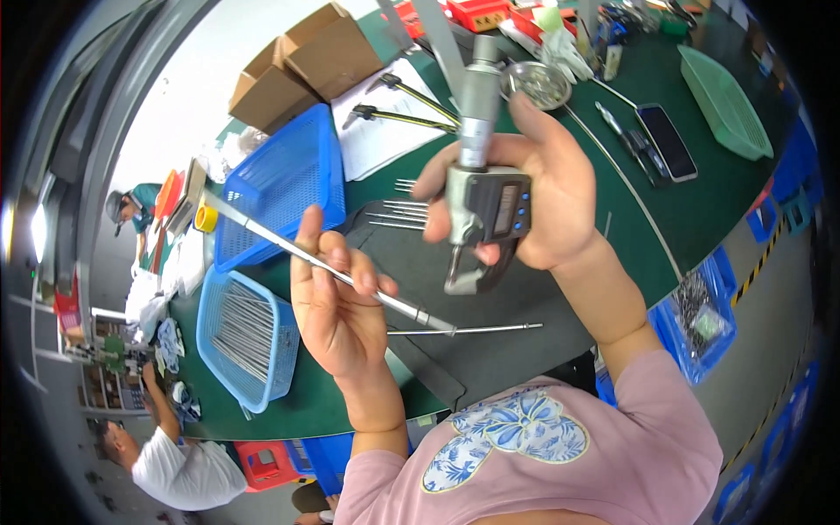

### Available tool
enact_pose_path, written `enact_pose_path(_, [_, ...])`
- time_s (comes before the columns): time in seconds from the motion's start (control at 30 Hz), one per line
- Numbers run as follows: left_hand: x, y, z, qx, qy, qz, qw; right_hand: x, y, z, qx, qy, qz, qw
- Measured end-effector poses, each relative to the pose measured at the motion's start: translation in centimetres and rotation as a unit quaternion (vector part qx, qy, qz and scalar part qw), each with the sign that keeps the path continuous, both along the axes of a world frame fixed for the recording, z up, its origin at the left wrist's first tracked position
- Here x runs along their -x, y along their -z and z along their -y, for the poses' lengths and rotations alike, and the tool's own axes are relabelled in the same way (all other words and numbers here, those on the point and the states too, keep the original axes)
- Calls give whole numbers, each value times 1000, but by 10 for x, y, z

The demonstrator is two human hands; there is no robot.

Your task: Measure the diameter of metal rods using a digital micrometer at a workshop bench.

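Sleeve: pink fabric (612,455) with a blue-and-white flower print, closest to the camera at the lower edge
Left hand (337,297): raised above the tabletop, fingers and thumb closed around a long metal rod (306,255)
Metal rod: slants from upper left, over the blue baskets, down to the right; its lower tip sits just past the left hand, close under the micrometer
Right hand (547,197): clenched around a digital micrometer (481,188), thumb on the front of its body, fingers wrapped behind
Digital micrometer: held upright, grey thimble pointing up, dark body with a small display and blue buttons, curved frame hanging below
Tabletop (691,210): dark green, with a darker mat (516,297) beneath both hands
Loose rod (464,330): a thin one lies flat on the mat, just below the held rod's tip
Rod ends (398,213): several parallel thin rods lie on the mat between the two hands
Near basket (245,337): blue, holds a bundle of thin rods, left of the left hand
Far basket (280,188): blue, tipped up, behind the near one
Calipers (398,114): two lie on white paper beyond the baskets
Cardboard boxes (302,66): open, at the far left edge
Green basket (722,101): far right
Phone (667,142): dark, flat, beside the green basket
Metal dish (535,83): round, just behind the micrometer
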State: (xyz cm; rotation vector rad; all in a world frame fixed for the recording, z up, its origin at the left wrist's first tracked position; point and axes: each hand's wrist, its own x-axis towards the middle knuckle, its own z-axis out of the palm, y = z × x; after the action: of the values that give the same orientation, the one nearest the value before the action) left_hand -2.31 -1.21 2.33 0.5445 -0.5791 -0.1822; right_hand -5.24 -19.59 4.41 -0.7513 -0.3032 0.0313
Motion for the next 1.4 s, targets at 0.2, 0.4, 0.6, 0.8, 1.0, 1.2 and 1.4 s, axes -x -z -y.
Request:
enact_pose_path(0.2, [15, -12, -24, -217, 35, -28, 975, -18, 16, 18, 268, 364, 38, 891])
enact_pose_path(0.4, [23, -5, -52, -283, 216, -24, 934, -21, 11, 23, 187, 331, 38, 924])
enact_pose_path(0.6, [8, -7, -62, -243, 297, -31, 923, -19, 16, 21, 176, 307, 38, 935])
enact_pose_path(0.8, [-11, 1, -36, 103, 191, -29, 976, -16, 19, 0, 119, 329, 27, 937])
enact_pose_path(1.0, [-9, 12, 15, -97, -71, 3, 993, -2, 24, -32, 220, 427, 149, 864])
enact_pose_path(1.2, [-18, 17, 1, -61, -33, 2, 998, 13, 10, -15, 262, 260, 84, 925])
enact_pose_path(1.4, [-16, 14, -3, -135, -12, 33, 990, -1, 8, -3, 27, 144, -33, 989])
